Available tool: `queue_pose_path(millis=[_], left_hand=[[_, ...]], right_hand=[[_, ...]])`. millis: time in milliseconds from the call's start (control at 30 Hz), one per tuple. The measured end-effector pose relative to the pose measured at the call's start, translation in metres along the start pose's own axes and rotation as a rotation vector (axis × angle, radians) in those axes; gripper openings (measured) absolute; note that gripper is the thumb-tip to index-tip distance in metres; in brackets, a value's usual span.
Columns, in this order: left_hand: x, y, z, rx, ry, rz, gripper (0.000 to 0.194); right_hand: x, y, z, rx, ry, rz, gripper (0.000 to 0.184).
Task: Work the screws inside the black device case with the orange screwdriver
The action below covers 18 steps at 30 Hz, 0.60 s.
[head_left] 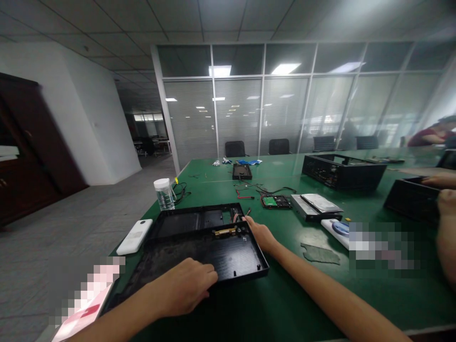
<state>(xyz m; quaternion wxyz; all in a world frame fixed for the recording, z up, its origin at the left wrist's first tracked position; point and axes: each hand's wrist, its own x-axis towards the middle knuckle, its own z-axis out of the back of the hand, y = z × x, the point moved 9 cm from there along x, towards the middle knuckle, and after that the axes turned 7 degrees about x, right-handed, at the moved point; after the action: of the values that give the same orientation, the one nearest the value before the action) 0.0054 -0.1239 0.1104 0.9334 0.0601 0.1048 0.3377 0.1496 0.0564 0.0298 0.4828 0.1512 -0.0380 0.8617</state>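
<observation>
And it's the black panel [213, 249] in the thick of it, lying tilted on the green worktop [260, 304], right in front of the person. Here's the left hand [187, 287], fingers curled over the panel's near edge, gripping it. Across to the panel's right end, the right hand [261, 234] is in close, fingertips at the edge beside a few thin wires [235, 217]; those fingers are partly hidden, so whether they grip or merely touch, I cannot tell. A brass-coloured part [225, 232] gleams near the panel's far edge, and just behind the panel sits a second black frame [188, 223].

Left of the panel, a white rounded device [134, 237]; beyond that, still on the panel's left, a clear bottle with a white lid [164, 194], dark cable [182, 194] looped next to it. Behind the panel, to the right, a board with a green patch [270, 201], a red-tipped cable [245, 196] near it, and farther back a small black tray [242, 172] with blue cloth-like material [251, 162] behind.

Out to the panel's right: a silvery drive-like unit [302, 209], a thin flat piece [320, 253], a big black case [342, 175] farther off and, well apart from the panel, a co-worker's hands [443, 199] at another black box [411, 197].
</observation>
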Motion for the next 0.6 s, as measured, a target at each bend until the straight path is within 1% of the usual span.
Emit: queue_pose_path(millis=[67,100,167,267,300,367,433,467,500,533,567,600], left_hand=[[0.003,-0.001,-0.014,-0.008,0.027,-0.013,0.011],[0.005,-0.001,-0.021,-0.010,0.034,-0.017,0.012],[0.009,0.000,-0.034,-0.018,0.042,-0.018,0.014],[0.018,0.008,-0.049,-0.019,0.054,-0.004,0.016],[0.023,0.012,-0.054,-0.014,0.077,0.006,0.016],[0.035,0.022,-0.064,-0.025,0.168,0.018,0.018],[0.053,0.029,-0.070,-0.096,0.267,-0.004,0.027],[0.065,0.032,-0.069,-0.144,0.276,-0.028,0.033],[0.080,0.034,-0.064,-0.178,0.239,-0.055,0.038],[0.096,0.038,-0.054,-0.172,0.124,-0.067,0.039],[0.111,0.041,-0.043,-0.127,-0.018,-0.076,0.035],[0.124,0.043,-0.035,-0.073,-0.137,-0.089,0.032]], right_hand=[[-0.007,-0.012,-0.004,-0.096,-0.005,0.006,0.050],[-0.011,-0.022,-0.005,-0.142,0.002,-0.004,0.050],[-0.020,-0.046,-0.007,-0.208,0.023,-0.042,0.044],[-0.032,-0.082,-0.004,-0.212,0.049,-0.119,0.035],[-0.035,-0.093,-0.002,-0.195,0.048,-0.155,0.033],[-0.039,-0.109,0.004,-0.154,0.030,-0.224,0.033],[-0.041,-0.117,0.009,-0.115,0.005,-0.266,0.034],[-0.041,-0.119,0.010,-0.097,-0.007,-0.275,0.034],[-0.041,-0.118,0.012,-0.080,-0.016,-0.278,0.035],[-0.042,-0.116,0.014,-0.068,-0.023,-0.279,0.035],[-0.042,-0.113,0.015,-0.060,-0.027,-0.277,0.035],[-0.042,-0.110,0.017,-0.056,-0.030,-0.274,0.035]])
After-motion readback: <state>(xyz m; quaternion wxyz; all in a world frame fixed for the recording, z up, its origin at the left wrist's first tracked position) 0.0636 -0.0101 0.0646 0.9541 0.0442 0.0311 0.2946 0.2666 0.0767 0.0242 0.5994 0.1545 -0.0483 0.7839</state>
